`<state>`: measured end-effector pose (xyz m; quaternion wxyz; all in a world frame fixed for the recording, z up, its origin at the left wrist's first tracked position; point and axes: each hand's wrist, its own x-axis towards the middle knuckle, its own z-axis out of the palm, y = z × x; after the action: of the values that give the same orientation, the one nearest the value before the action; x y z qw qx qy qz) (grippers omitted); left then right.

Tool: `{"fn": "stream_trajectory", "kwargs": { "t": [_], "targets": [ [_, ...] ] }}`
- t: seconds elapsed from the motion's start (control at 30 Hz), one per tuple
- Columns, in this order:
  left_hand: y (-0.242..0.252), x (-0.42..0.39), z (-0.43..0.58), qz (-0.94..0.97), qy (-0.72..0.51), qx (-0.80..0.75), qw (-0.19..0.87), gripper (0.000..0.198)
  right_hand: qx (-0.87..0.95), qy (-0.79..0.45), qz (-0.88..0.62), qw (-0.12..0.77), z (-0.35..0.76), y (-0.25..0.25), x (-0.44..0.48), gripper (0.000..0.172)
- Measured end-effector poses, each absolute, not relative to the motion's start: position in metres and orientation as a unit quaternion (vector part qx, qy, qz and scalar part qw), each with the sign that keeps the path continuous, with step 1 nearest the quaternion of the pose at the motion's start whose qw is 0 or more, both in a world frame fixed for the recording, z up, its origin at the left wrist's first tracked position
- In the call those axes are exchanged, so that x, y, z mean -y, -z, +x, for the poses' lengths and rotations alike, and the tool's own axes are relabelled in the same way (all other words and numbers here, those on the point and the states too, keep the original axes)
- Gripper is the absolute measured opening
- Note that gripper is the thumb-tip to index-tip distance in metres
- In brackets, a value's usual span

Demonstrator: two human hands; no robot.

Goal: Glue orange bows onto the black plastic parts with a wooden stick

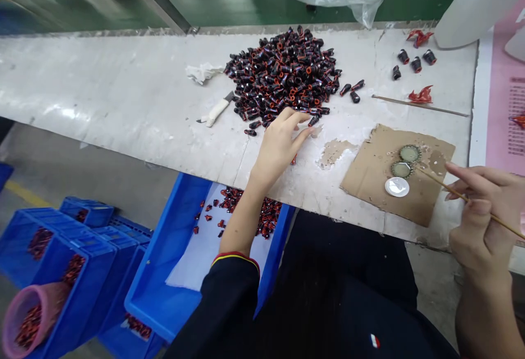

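Observation:
My left hand (283,143) reaches to the near edge of a big heap of small black-and-orange caps (285,72) on the white table (123,96). Its fingertips pinch near one cap (314,121) at the heap's edge, but whether they hold it is unclear. My right hand (482,211) is closed on a thin wooden stick (435,182). The stick's tip points at two bottle caps (406,161) and a white lid (397,186) on a piece of cardboard (369,176).
A wrapped knife (217,110) and a crumpled tissue (200,72) lie left of the heap. Several loose caps (414,63), red bits (420,95) and a second stick (418,105) lie at the back right. Blue bins (164,271) with finished pieces stand below the table, plus a pink cup (28,315).

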<state>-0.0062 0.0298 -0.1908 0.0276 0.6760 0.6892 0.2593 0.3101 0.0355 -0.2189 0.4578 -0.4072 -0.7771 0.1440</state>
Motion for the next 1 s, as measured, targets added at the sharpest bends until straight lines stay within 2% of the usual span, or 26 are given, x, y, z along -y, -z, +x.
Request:
{"fn": "stream_trajectory", "kwargs": {
  "t": [0.07, 0.13, 0.2, 0.3, 0.4, 0.5, 0.63, 0.73, 0.87, 1.0],
  "targets": [
    [0.188, -0.049, -0.004, 0.688, -0.202, -0.696, 0.036, 0.017, 0.774, -0.133, -0.407, 0.466, 0.309, 0.217, -0.035, 0.038],
    [0.187, -0.058, -0.002, 0.694, -0.158, -0.701, 0.032, 0.017, 0.747, -0.164, -0.381, 0.519, 0.307, 0.217, -0.033, 0.036],
    [0.186, -0.056, 0.000, 0.697, -0.159, -0.698, 0.031, 0.019, 0.723, -0.192, -0.345, 0.567, 0.304, 0.218, -0.033, 0.048],
    [0.186, -0.040, 0.007, 0.708, -0.258, -0.651, 0.089, 0.023, 0.722, -0.207, -0.318, 0.578, 0.301, 0.221, -0.032, 0.055],
    [0.186, -0.015, 0.024, 0.676, -0.397, -0.580, 0.221, 0.023, 0.722, -0.232, -0.328, 0.564, 0.300, 0.223, -0.031, 0.052],
    [0.186, 0.007, 0.045, 0.596, -0.482, -0.537, 0.353, 0.021, 0.721, -0.252, -0.334, 0.552, 0.301, 0.224, -0.030, 0.052],
    [0.195, 0.024, 0.069, 0.496, -0.546, -0.489, 0.465, 0.025, 0.672, -0.216, -0.346, 0.618, 0.298, 0.220, -0.032, 0.042],
    [0.205, 0.028, 0.085, 0.464, -0.566, -0.484, 0.480, 0.035, 0.608, -0.249, -0.367, 0.659, 0.294, 0.218, -0.033, 0.030],
    [0.213, 0.028, 0.101, 0.488, -0.576, -0.496, 0.428, 0.027, 0.524, -0.347, -0.386, 0.675, 0.291, 0.220, -0.032, 0.019],
    [0.215, 0.026, 0.108, 0.518, -0.565, -0.507, 0.394, 0.026, 0.483, -0.407, -0.396, 0.666, 0.291, 0.223, -0.030, 0.017]
  ]
}}
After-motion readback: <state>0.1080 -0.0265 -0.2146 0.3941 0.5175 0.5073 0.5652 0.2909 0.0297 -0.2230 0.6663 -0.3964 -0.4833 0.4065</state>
